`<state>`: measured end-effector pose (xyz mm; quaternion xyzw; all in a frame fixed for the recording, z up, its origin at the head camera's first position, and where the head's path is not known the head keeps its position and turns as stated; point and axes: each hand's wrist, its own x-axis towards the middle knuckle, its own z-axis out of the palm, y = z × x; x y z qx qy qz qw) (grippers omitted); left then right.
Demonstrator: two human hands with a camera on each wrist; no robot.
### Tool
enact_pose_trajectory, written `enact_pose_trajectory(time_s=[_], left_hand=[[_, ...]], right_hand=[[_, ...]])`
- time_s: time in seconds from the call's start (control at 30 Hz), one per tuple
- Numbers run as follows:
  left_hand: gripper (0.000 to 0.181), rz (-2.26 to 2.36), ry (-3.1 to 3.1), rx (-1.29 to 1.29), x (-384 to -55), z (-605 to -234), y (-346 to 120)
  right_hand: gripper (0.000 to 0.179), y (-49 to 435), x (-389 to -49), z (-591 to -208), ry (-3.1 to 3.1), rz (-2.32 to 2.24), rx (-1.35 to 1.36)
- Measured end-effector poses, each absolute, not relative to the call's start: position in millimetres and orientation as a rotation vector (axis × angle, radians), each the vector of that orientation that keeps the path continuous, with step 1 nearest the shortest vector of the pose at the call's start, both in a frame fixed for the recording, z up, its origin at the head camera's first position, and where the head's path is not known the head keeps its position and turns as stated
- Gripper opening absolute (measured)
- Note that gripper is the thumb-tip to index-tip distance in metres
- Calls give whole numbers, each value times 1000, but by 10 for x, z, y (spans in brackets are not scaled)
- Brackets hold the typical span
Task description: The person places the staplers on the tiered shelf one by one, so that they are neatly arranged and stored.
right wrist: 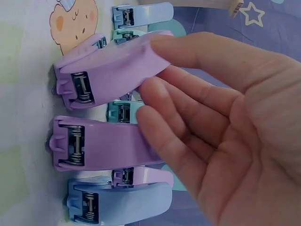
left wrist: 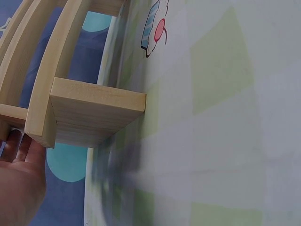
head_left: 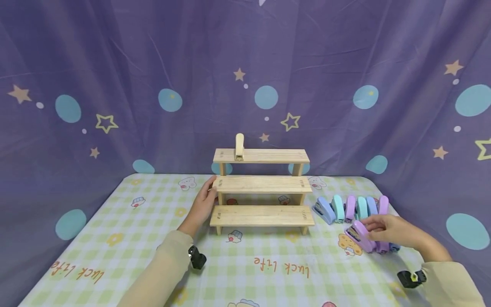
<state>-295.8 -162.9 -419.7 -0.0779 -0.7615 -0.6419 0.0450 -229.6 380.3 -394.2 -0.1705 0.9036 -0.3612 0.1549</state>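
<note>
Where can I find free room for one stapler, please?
Bare: the middle shelf, the bottom shelf, the top shelf right of the cream stapler, and the tablecloth in front of the rack. Crowded: right of the rack, where staplers cluster near the right hand.

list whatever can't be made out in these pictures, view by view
Left hand fingertips: behind the three-tier wooden shelf, head view.
Front blue stapler: mostly covered by the right hand, head view.
Cream stapler, fine details: too small, head view.
Left sleeve: cut off by bottom edge, head view.
</note>
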Motion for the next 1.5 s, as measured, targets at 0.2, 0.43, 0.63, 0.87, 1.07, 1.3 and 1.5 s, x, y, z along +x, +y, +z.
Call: enact_pose_trajectory(time_s=[0.2, 0.43, 0.63, 0.87, 1.07, 1.3, 1.5], left_hand=[[51, -1945, -2320, -247, -2971, -4221, -1631], [50, -1932, -2327, -227, -2974, -4223, -1627], [50, -1920, -2331, -227, -2979, -4237, -1635], [51, -1943, -2326, -237, -2969, -4216, -1631], [52, -1981, -2343, -243, -2863, -4066, -1606], [52, -1967, -2368, -229, -2725, -3908, -1567], [52, -1956, -2341, -223, -2904, -4128, -1610]], right_hand=[[49, 3797, -2281, -3955, 2610, -931, -488], [52, 3745, -2211, -4025, 2634, -911, -437], [31, 3698, -2167, -4096, 2574, -959, -451], [28, 3656, -2146, -4115, 2650, -899, -460], [29, 3635, -2124, -4110, 2671, -874, -455], [26, 3630, -2125, -4115, 2683, -893, -523], [27, 3614, -2159, -4080, 2706, -927, -576]])
